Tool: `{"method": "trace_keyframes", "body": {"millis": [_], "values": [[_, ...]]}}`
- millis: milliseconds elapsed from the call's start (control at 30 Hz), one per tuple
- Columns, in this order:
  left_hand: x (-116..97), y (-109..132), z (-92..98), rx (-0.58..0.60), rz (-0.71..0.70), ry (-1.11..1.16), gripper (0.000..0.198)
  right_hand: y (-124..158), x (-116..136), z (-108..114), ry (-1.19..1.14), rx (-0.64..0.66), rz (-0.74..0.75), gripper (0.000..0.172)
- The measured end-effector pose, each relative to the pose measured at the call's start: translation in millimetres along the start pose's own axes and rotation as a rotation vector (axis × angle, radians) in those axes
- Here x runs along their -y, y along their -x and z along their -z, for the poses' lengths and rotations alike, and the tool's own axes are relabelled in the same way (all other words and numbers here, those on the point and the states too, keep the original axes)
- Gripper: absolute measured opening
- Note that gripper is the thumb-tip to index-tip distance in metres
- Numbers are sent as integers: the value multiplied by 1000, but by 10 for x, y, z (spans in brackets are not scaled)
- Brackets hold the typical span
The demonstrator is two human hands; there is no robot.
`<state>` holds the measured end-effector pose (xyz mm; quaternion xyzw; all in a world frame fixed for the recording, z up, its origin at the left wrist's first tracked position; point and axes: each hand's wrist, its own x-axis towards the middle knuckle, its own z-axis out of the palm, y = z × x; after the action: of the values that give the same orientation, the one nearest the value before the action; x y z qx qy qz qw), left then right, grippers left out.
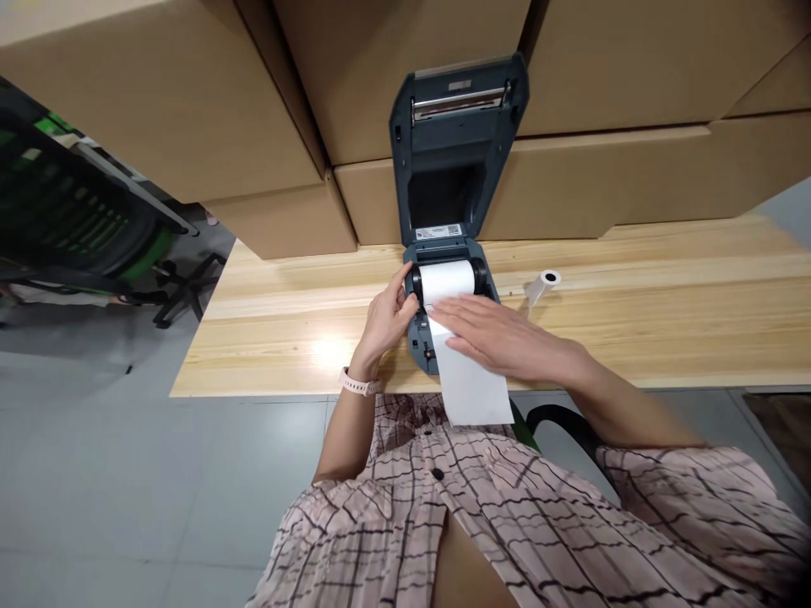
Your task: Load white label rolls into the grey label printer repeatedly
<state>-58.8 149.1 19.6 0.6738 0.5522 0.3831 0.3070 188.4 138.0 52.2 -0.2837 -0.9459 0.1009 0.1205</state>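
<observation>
Left of centre frame, the left hand (386,325) is gripping the left end of the paper roll (447,280), which is sitting in the open label printer (453,152) on the desk (285,338). The right hand (500,338), open and flat, is pressing the paper strip (475,393) down over the printer's front. Loading seems to be midway, with the lid not yet shut. A spare roll (543,285) is lying further right.

the right hand (500,338) covers the front of the printer (443,143); its label (438,231) is unreadably small.
</observation>
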Motion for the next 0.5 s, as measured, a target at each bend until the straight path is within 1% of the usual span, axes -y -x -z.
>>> {"method": "trace_keyframes", "body": {"millis": [133, 267, 367, 500], "values": [[-3, 11, 0, -7, -4, 5, 61, 218, 282, -101, 74, -100, -70, 49], [-4, 17, -2, 0, -1, 21, 59, 278, 494, -198, 148, -174, -103, 48], [0, 15, -2, -4, 4, 29, 60, 294, 572, -250, 136, -202, -123, 53], [8, 12, -9, -16, 10, 20, 59, 311, 582, -275, 86, -205, -135, 59]]}}
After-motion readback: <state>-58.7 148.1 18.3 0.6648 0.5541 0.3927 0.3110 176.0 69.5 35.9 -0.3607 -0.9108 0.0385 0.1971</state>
